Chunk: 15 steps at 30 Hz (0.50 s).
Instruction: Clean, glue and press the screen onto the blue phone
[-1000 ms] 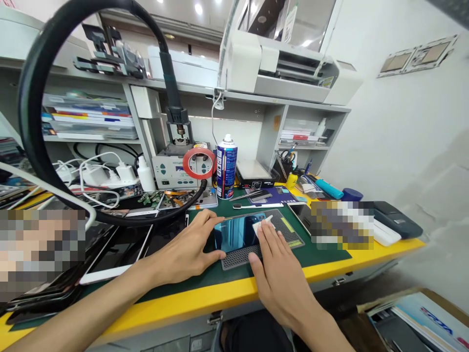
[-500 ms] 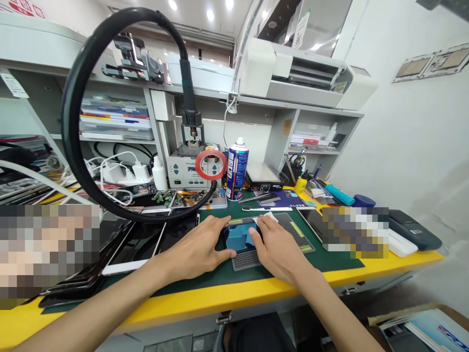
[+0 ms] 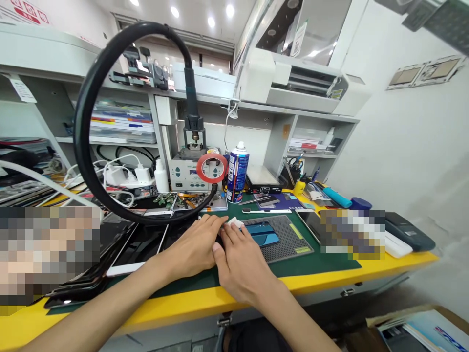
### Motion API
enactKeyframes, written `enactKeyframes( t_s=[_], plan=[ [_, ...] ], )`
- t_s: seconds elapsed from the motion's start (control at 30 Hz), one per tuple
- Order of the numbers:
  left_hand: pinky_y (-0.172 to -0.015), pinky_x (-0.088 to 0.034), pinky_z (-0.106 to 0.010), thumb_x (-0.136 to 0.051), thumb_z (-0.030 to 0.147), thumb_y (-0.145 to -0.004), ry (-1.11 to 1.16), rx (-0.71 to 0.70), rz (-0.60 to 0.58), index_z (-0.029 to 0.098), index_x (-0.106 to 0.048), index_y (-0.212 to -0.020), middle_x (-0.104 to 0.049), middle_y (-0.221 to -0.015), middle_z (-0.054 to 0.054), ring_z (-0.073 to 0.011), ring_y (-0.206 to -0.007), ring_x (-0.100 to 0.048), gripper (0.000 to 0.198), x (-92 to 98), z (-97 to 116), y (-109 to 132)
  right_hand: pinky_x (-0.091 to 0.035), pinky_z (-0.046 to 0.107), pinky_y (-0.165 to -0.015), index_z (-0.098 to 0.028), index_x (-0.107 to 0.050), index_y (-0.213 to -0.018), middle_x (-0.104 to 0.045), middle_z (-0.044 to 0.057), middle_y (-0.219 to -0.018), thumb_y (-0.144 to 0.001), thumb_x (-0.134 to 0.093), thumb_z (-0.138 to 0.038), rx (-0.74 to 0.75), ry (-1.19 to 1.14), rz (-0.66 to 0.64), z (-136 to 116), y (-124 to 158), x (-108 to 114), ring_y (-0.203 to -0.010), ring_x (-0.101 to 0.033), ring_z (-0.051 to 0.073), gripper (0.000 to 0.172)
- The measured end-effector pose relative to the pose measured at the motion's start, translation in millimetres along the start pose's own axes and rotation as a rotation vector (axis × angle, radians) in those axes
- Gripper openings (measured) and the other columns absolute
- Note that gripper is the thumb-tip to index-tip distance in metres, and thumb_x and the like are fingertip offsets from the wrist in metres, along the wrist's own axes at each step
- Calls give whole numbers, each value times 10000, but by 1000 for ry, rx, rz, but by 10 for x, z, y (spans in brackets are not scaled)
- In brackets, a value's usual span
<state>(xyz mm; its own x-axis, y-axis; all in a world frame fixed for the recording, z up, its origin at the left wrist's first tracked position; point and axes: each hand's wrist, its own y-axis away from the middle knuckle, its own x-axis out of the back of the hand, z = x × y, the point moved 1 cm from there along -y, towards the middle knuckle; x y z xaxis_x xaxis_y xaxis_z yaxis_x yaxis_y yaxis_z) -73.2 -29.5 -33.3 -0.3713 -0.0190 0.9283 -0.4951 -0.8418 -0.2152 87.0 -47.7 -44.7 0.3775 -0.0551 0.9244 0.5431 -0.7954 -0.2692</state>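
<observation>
The blue phone lies on a grey perforated mat, at two o'clock from the right hand. This hand holds a white cloth under its fingers. At its nine o'clock is the left hand; whether it grasps the phone, I cannot tell. A spray can stands at twelve o'clock.

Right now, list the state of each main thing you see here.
Blue phone: lying flat, partly hidden
Left grip: fingers bent
Right grip: over the phone
White tissue: crumpled, at the right grip
Patterned mat: flat, under the phone
Spray can: upright
White bottle: upright
Toothbrush: lying flat
Red tape roll: upright
White-edged screen: dark, face up
</observation>
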Motion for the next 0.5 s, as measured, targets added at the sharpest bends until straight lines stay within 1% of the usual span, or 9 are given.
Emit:
enactKeyframes(
  t_s=[0.13, 0.23, 0.3, 0.37, 0.5],
  plan=[
    [-1090, -413, -505, -565, 192, -773, 45, -39, -59, 192, -405, -1457, -566, -1358, -137, -319, -1281, -509, 702, 66, 31, 15, -225, 513, -1224, -31, -405, -1501, -378, 178, -1555, -1053, -233, -405, -16, 1, 40, -58, 138, -40, -1472, -296, 325, 609],
    [-1105, -412, -484, -618, 296, -802, 92, -83, -118, 211, -394, -1485, -560, -1403, -123, -314, -1297, -516, 724, 116, 44, 34, -238, 504, -1225, -19, -401, -1500, -359, 171, -1562, -1048, -241, -419, -36, 15, 84, -124, 299, -120, -1477, -272, 336, 625],
    [-1107, -419, -464, -625, 408, -836, 115, -66, -139, 222, -367, -1515, -532, -1457, -119, -312, -1330, -501, 750, 143, 42, 43, -248, 491, -1226, -24, -404, -1499, -341, 158, -1570, -1046, -254, -437, -49, 14, 112, -160, 397, -161, -1483, -254, 331, 632],
    [-1117, -413, -459, -626, 485, -842, 114, -22, -159, 215, -342, -1537, -491, -1505, -125, -317, -1376, -464, 798, 157, 34, 46, -253, 474, -1228, -35, -394, -1506, -323, 145, -1578, -1045, -263, -452, -52, 11, 131, -180, 470, -178, -1489, -240, 318, 635],
    [-1142, -386, -479, -638, 535, -827, 80, 21, -192, 190, -314, -1556, -437, -1548, -138, -337, -1430, -395, 869, 153, 14, 37, -231, 490, -1235, -33, -376, -1511, -294, 144, -1585, -1048, -259, -449, -29, 14, 117, -170, 533, -172, -1497, -208, 319, 634]
  ],
)
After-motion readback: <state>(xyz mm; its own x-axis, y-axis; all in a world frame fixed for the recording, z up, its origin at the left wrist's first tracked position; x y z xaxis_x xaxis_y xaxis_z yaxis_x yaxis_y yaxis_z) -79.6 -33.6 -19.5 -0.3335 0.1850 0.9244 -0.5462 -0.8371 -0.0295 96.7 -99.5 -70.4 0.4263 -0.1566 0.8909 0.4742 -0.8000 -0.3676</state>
